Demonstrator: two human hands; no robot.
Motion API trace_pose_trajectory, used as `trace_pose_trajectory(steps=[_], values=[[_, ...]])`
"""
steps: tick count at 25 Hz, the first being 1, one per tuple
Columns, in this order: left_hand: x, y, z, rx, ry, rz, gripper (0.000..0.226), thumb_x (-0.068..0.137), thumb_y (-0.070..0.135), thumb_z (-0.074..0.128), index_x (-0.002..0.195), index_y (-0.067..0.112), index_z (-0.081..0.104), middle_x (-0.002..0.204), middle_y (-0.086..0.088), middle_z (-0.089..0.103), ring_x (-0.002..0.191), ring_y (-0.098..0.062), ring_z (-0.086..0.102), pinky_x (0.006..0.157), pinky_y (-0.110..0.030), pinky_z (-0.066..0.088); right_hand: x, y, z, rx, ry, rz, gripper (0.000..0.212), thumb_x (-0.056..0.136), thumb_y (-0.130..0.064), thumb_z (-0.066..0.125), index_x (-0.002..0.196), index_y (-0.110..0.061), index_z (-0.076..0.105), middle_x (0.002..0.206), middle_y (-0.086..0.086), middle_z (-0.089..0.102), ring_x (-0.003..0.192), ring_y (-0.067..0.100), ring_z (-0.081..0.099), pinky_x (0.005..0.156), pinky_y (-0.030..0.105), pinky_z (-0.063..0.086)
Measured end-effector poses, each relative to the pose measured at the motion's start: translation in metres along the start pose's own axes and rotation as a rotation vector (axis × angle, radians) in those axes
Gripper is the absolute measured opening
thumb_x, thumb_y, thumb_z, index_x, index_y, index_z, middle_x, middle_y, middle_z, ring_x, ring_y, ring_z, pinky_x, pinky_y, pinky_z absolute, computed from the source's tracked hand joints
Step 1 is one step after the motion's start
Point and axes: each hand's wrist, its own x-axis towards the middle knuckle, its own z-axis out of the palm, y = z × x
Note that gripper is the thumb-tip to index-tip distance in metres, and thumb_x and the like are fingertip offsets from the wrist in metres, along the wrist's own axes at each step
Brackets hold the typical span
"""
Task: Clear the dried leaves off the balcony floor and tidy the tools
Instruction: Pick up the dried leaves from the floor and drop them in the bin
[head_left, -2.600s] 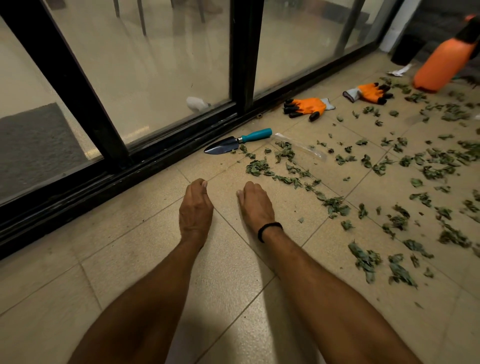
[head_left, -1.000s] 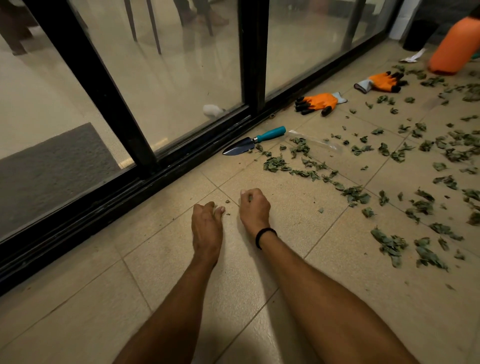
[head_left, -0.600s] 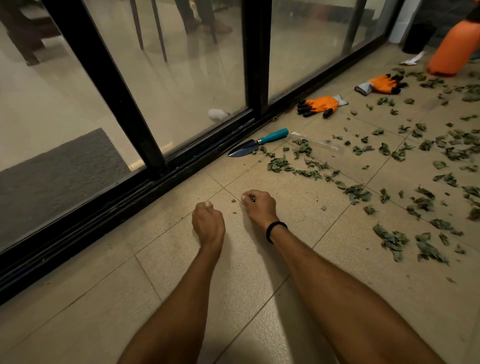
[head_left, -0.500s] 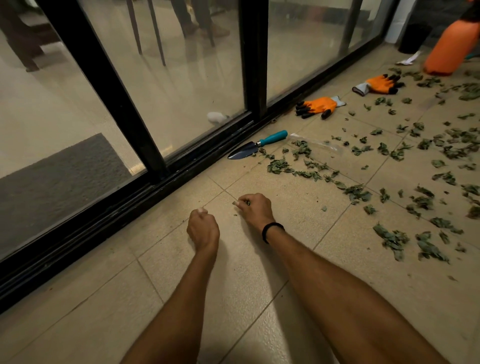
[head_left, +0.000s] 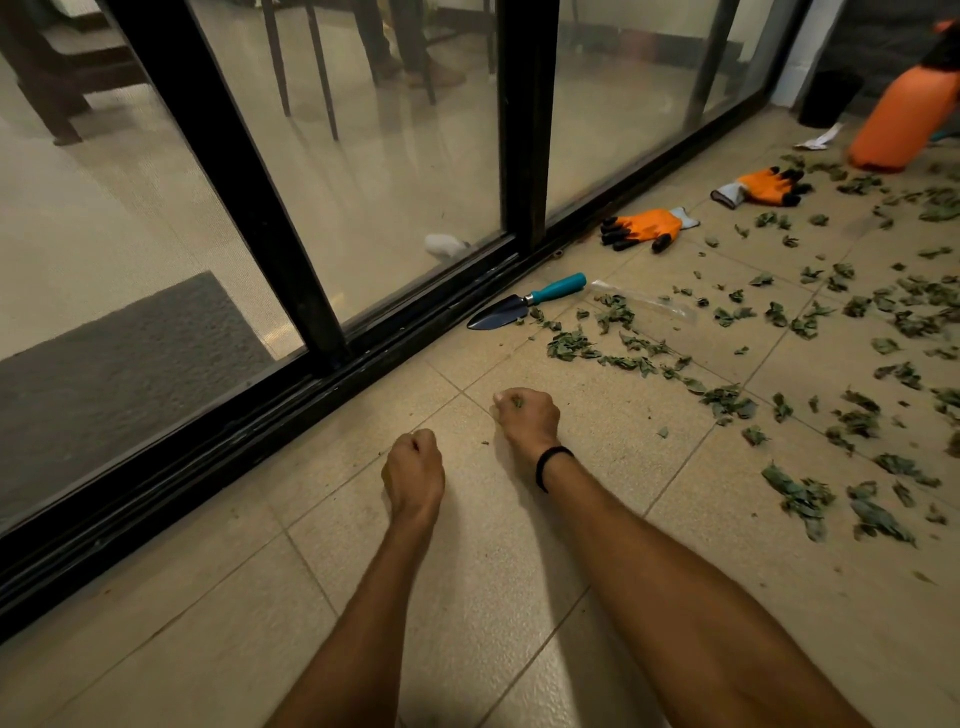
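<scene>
Dried green leaves (head_left: 724, 399) lie scattered over the beige floor tiles, from the middle to the right edge. My right hand (head_left: 527, 420), with a black wristband, is curled into a fist on the floor with small leaf bits showing between its fingers. My left hand (head_left: 414, 469) is a closed fist just to its left, and nothing shows inside it. A trowel (head_left: 525, 305) with a teal handle lies by the door track beyond my hands. Two orange gloves (head_left: 645, 227) (head_left: 762, 185) lie farther back along the track.
A black sliding glass door track (head_left: 311, 397) runs diagonally on the left. An orange spray bottle (head_left: 903, 120) stands at the far right, with a black bin (head_left: 826, 98) and white paper scrap (head_left: 822, 139) near it. A clear plastic bag (head_left: 644, 302) lies among the leaves.
Both hands lay flat on the tiles, then drew back toward me and curled into fists. Leaf bits now sit in the right fist. The camera has tilted up slightly.
</scene>
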Motion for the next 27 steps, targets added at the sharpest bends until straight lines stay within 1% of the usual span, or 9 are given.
trace_pose_trajectory(steps=[2,5,8,12,16,21,24,25,27], values=[[-0.003,-0.006,0.010,0.152,-0.060,0.200,0.030,0.104,0.031,0.047,0.083,0.013,0.058,0.082,-0.001,0.058,0.077,-0.019,0.055,0.068,-0.035,0.044,0.004,0.004,-0.011,0.425,0.023,0.299,0.010,0.092,-0.022,0.068,0.090,-0.013,0.070,0.077,-0.001,0.065,0.067,0.011,0.058,0.063,0.025,0.050],[-0.009,-0.013,0.028,0.242,-0.105,0.371,0.016,0.102,0.022,0.053,0.094,0.014,0.065,0.091,0.000,0.058,0.085,-0.016,0.053,0.074,-0.030,0.043,0.003,0.013,-0.032,0.781,0.015,0.489,0.007,0.092,-0.012,0.068,0.096,-0.007,0.066,0.066,0.002,0.057,0.041,0.005,0.044,0.041,0.020,0.039],[-0.015,-0.012,0.041,0.269,-0.088,0.469,0.013,0.101,0.017,0.055,0.099,0.013,0.067,0.093,-0.002,0.060,0.087,-0.018,0.054,0.074,-0.030,0.043,-0.001,0.012,-0.049,0.901,0.003,0.516,0.003,0.093,-0.007,0.066,0.095,-0.006,0.064,0.067,0.004,0.055,0.041,0.005,0.041,0.038,0.016,0.038],[-0.013,-0.013,0.048,0.311,-0.077,0.481,0.019,0.101,0.015,0.053,0.114,0.011,0.067,0.096,-0.001,0.059,0.091,-0.016,0.051,0.073,-0.024,0.034,-0.002,0.023,-0.048,0.918,-0.026,0.545,0.016,0.092,-0.011,0.068,0.106,-0.004,0.065,0.073,0.008,0.060,0.039,0.007,0.043,0.039,0.018,0.038],[-0.016,-0.009,0.047,0.352,-0.125,0.510,0.013,0.101,0.015,0.047,0.098,0.022,0.058,0.091,0.006,0.048,0.089,-0.012,0.042,0.068,-0.024,0.029,-0.009,0.027,-0.049,0.931,-0.042,0.554,0.025,0.092,-0.011,0.068,0.115,-0.002,0.063,0.070,0.006,0.056,0.040,0.007,0.041,0.043,0.022,0.037],[-0.013,0.007,0.047,0.313,-0.124,0.303,0.024,0.094,0.000,0.044,0.099,0.015,0.062,0.102,-0.001,0.058,0.093,-0.016,0.049,0.072,-0.023,0.036,-0.035,0.010,-0.058,0.909,-0.011,0.548,0.025,0.092,-0.004,0.066,0.116,0.005,0.063,0.069,0.005,0.053,0.045,0.008,0.042,0.039,0.016,0.038],[-0.009,0.016,0.018,0.114,-0.018,-0.045,0.020,0.098,0.004,0.053,0.109,0.001,0.070,0.112,-0.015,0.069,0.102,-0.027,0.065,0.083,-0.029,0.048,-0.047,-0.007,-0.065,0.942,-0.049,0.554,0.025,0.093,-0.005,0.064,0.117,0.002,0.062,0.067,0.003,0.048,0.044,0.007,0.038,0.038,0.017,0.038],[-0.008,0.016,0.002,-0.016,0.004,-0.186,0.019,0.100,0.010,0.055,0.105,0.002,0.071,0.105,-0.014,0.071,0.098,-0.029,0.066,0.081,-0.028,0.049,-0.052,-0.015,-0.066,0.961,-0.078,0.556,0.021,0.094,-0.006,0.064,0.114,0.000,0.062,0.066,0.003,0.047,0.043,0.007,0.036,0.038,0.017,0.038],[-0.008,0.017,-0.044,-0.353,0.006,-0.399,0.026,0.103,0.022,0.056,0.082,0.010,0.065,0.075,-0.007,0.060,0.070,-0.023,0.057,0.062,-0.023,0.044,-0.066,-0.037,-0.061,0.992,-0.161,0.557,0.009,0.095,-0.007,0.061,0.104,-0.003,0.061,0.066,0.002,0.045,0.044,0.006,0.032,0.037,0.016,0.035]])
